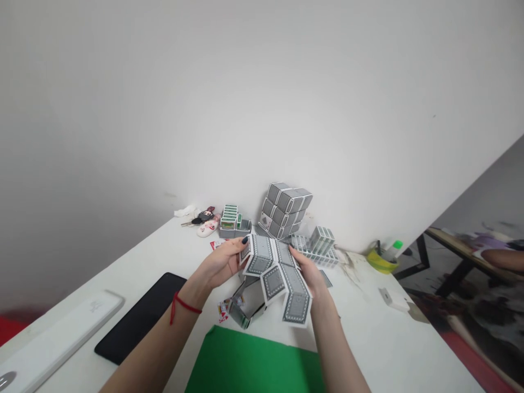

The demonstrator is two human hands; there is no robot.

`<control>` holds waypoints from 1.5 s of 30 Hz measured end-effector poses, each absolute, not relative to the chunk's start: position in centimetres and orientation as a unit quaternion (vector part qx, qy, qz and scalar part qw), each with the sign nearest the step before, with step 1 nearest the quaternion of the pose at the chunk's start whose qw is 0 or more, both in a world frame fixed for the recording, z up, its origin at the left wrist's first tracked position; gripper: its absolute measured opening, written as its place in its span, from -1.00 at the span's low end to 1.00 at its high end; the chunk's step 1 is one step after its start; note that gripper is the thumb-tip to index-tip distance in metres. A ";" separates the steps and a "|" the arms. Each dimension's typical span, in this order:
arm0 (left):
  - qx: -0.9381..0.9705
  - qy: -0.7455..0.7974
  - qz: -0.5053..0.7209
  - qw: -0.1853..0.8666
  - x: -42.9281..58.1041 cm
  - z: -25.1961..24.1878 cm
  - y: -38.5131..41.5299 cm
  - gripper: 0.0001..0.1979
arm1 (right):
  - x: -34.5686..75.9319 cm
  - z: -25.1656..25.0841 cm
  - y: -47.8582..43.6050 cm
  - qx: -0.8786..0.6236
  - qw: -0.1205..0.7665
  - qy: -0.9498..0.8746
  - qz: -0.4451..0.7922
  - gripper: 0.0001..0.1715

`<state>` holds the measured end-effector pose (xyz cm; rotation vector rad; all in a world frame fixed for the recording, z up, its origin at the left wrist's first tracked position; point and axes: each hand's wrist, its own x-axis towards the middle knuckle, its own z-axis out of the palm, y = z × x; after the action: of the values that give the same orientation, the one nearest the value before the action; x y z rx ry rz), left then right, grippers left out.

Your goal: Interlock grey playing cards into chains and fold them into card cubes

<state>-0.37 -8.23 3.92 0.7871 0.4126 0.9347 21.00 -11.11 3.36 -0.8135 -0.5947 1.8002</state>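
Both my hands hold up a cube-like piece made of folded grey-backed playing cards [275, 275], with loose card flaps hanging down at its lower right. My left hand [223, 263], with a red string at the wrist, grips its left side with dark-nailed fingers curled over the top edge. My right hand [309, 273] grips its right side from behind. Below the piece another folded card box [245, 305] lies on the white table [368, 338], with a face-up card [223, 311] beside it.
A finished stack of grey card cubes [285, 210] stands by the wall, with green-backed card packs [231, 218] to its left and more card pieces [319, 245] to its right. A green sheet [254, 363], black phone [141, 316], white keyboard-like slab [61, 338], keys [202, 218] and yellow tape roll [380, 261] lie around.
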 end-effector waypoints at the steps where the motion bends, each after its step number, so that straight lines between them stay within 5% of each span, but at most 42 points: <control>1: 0.361 0.187 0.436 0.803 -0.2 3.8 -8.2 -0.90 | 21.2 3.2 -10.8 -0.334 0.516 -0.231 0.755 -0.77; 10: 0.289 0.154 0.572 0.752 0.1 4.2 -7.7 -0.86 | 21.3 3.7 -11.1 -0.156 0.650 -0.192 0.719 -0.69; 15: 0.316 0.141 0.556 0.756 0.1 3.6 -7.4 -0.88 | 19.5 4.1 -11.9 -0.190 0.670 -0.245 0.674 -0.96; 20: 0.374 0.115 0.502 0.771 -0.2 2.1 -6.8 -0.87 | 19.7 3.4 -12.6 -0.246 0.709 -0.234 0.618 -0.88; 27: 0.312 0.115 0.467 0.819 -0.2 -0.4 -6.1 -0.78 | 20.5 0.7 -14.3 -0.289 0.695 -0.240 0.613 -0.89; 45: 0.497 0.214 0.384 0.748 -1.3 0.8 -6.5 -0.62 | 21.0 -0.6 -16.0 -0.339 0.671 -0.272 0.601 -0.60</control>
<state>-1.28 -6.45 0.81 1.0858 0.4676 0.8400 21.02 -15.97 -0.65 -0.7629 -0.6125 1.3530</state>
